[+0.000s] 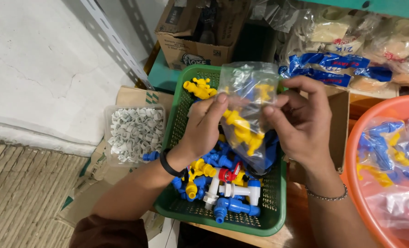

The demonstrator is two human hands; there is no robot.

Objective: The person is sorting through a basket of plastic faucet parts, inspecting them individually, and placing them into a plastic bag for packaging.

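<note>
A small clear plastic bag [249, 98] is held up over the middle of the green basket [273, 216], its crinkled mouth pointing to the far side and its bottom hanging near. It is pinched at both sides, left and right. Inside, a yellow plastic tap [242, 127] is seen lying slantwise, its spout angled down to the right, and a blue tap [265, 146] is pressed beneath it against the film. More yellow shows higher in the bag, blurred by glare. Below, loose blue and yellow taps [204, 169] are heaped in the basket, with a white tap [234, 189] lying flat near the front rim.
</note>
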